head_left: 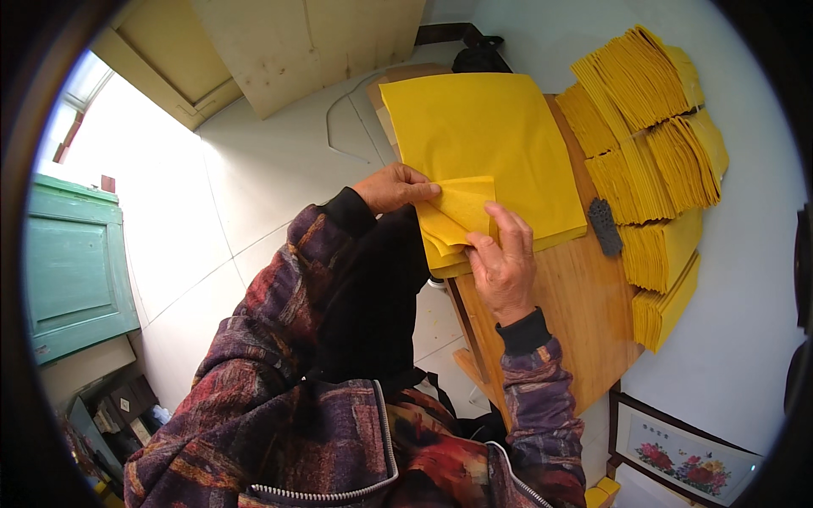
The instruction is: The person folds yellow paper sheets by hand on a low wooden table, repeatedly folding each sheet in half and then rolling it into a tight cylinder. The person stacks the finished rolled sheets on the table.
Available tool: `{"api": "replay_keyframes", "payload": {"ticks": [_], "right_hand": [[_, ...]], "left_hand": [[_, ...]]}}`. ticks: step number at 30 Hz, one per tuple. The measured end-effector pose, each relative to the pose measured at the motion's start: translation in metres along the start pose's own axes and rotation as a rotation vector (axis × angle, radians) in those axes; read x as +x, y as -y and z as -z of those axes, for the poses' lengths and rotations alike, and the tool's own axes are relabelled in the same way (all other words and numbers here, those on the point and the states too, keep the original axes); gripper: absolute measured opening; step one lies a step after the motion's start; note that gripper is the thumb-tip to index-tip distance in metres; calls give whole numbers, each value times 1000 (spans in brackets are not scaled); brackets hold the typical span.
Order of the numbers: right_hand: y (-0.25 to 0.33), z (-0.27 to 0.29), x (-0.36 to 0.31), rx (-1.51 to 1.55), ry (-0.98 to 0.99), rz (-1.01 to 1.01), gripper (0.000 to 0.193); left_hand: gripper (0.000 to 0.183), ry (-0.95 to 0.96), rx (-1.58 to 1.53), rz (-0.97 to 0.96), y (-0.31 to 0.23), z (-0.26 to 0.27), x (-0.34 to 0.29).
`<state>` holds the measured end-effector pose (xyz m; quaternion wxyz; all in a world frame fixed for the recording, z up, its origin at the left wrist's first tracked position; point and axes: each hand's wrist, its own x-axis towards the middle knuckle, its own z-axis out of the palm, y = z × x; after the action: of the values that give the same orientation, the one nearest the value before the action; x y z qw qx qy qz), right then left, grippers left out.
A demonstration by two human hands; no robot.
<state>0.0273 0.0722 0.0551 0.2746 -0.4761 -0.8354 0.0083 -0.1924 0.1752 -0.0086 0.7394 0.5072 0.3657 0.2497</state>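
Holding a folded yellow sheet (464,203) over the near left corner of a big yellow pile (500,127), using both hands. With the left hand (391,188), pinching the sheet at its left corner, pressing thumb and forefinger together on the thin layers, probably for preventing them from slipping apart. With the right hand (506,267), touching the right and lower edges, placing thumb and forefinger a little apart and curling the other fingers loosely; not being able to tell, from this view, about any firm grip there. Seemingly dividing the roles in this way: fixing one corner at the left, guiding the freer edges at the right. Opening like a small fan between the hands, and therefore likely needing support at more than one place.

Using the pile as a soft, flat bed underneath, and resting it on the wooden table (576,339), near the body, presumably for comfortable reaching. Lining the wall side with yellow bundles (648,169), apparently for separating them from the pile. Lying between pile and bundles, with a dark grey thing (605,227), quite near the right hand; not recognising its kind exactly.
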Motion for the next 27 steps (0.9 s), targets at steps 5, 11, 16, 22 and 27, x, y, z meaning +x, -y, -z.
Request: {"api": "replay_keyframes", "payload": {"ticks": [5,11,16,22,27], "right_hand": [[1,0,5,117,72,-99,18],[-5,-6,9,270,101,-206,17],[-10,-9,8,385,147,-311,21],[-13,-9,8,395,150,-308,24],[-2,-5,4,179,6,-223,36]], "left_hand": [[35,17,34,22,1,3,1],[35,45,1,-43,4,4,3],[36,154,48,-6,-1,11,1],[39,273,-24,-91,-1,12,-3],[37,33,77,29,1,4,3]]}}
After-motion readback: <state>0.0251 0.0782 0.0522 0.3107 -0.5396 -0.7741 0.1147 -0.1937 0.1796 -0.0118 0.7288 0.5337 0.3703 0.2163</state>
